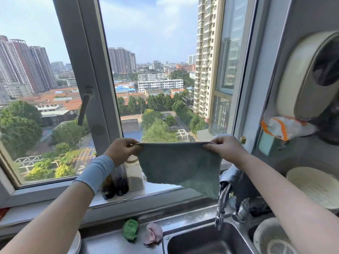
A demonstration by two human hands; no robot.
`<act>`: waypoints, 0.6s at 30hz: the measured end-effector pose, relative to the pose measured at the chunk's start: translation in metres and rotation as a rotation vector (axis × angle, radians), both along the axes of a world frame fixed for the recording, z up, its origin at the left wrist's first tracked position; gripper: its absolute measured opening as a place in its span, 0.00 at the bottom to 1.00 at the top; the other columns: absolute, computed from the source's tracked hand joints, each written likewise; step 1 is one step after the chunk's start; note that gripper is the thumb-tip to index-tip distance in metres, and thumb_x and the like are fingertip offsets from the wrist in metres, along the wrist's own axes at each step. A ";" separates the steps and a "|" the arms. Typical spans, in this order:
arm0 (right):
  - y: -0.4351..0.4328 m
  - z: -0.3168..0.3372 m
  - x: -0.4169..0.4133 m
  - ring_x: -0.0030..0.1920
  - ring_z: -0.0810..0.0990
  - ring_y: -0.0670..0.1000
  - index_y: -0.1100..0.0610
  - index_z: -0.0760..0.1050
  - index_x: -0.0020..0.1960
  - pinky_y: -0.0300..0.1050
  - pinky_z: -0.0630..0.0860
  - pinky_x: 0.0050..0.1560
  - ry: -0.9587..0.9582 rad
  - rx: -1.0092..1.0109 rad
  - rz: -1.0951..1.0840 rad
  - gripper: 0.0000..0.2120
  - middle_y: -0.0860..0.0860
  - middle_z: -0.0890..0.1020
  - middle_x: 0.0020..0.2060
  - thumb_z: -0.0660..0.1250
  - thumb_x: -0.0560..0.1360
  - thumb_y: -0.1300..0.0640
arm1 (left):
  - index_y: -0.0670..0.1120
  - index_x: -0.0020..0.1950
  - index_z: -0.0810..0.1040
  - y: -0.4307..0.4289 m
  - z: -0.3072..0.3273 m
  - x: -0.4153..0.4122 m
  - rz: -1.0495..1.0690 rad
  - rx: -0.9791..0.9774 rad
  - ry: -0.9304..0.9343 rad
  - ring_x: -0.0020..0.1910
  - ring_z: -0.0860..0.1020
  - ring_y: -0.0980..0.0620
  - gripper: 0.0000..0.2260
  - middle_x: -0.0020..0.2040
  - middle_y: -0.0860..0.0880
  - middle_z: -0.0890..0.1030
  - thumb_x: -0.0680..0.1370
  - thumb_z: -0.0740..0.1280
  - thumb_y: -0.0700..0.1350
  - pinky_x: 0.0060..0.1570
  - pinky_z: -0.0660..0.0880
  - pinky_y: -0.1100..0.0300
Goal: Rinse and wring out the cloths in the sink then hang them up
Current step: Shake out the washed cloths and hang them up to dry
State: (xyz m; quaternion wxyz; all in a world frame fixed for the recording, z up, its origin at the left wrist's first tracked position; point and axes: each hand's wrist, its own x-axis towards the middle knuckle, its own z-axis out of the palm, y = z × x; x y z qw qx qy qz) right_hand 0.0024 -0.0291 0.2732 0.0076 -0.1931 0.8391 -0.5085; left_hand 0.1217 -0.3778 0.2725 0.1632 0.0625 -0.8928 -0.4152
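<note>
Head view — left hand [122, 150] and right hand [224, 147] pinch teal cloth [178, 166].

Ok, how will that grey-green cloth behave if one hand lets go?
Probably floppy: the grey-green cloth sags and its lower corner droops though the left hand and right hand pinch its top edge taut. Likely light, since fingertip pinches hold it. It would probably swing down towards the tap.

We hold both arms stretched forward and raised, our left hand [119, 151] and right hand [227, 148] level and well apart, fingers [132, 149] curled, each pinching a corner of the cloth [179, 165].
</note>
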 end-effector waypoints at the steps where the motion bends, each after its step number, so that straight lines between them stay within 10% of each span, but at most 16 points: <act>1: 0.003 -0.001 0.001 0.42 0.78 0.47 0.54 0.84 0.40 0.42 0.71 0.40 -0.018 -0.002 0.008 0.13 0.48 0.82 0.37 0.78 0.69 0.44 | 0.51 0.43 0.84 0.004 0.000 -0.001 -0.004 -0.032 -0.022 0.39 0.81 0.54 0.06 0.39 0.50 0.85 0.79 0.69 0.45 0.44 0.78 0.61; 8: 0.026 0.005 0.021 0.41 0.83 0.51 0.58 0.82 0.48 0.48 0.80 0.39 -0.176 -0.116 0.058 0.11 0.53 0.84 0.40 0.73 0.75 0.50 | 0.44 0.50 0.78 0.042 0.007 -0.021 0.080 -0.084 0.040 0.42 0.75 0.46 0.09 0.43 0.44 0.80 0.83 0.59 0.43 0.45 0.72 0.52; 13: 0.066 0.023 0.029 0.31 0.82 0.50 0.53 0.81 0.35 0.44 0.77 0.30 -0.188 -0.224 -0.083 0.23 0.52 0.83 0.33 0.82 0.56 0.36 | 0.45 0.56 0.79 0.074 0.026 -0.046 0.069 -0.107 0.166 0.47 0.78 0.48 0.07 0.48 0.48 0.80 0.82 0.63 0.44 0.50 0.76 0.54; 18: 0.128 0.036 0.019 0.28 0.81 0.48 0.51 0.83 0.33 0.41 0.75 0.27 -0.167 -0.170 -0.171 0.15 0.52 0.84 0.31 0.80 0.62 0.39 | 0.44 0.44 0.80 0.123 0.042 -0.085 -0.037 -0.206 0.078 0.34 0.81 0.42 0.13 0.36 0.43 0.80 0.82 0.61 0.47 0.28 0.76 0.56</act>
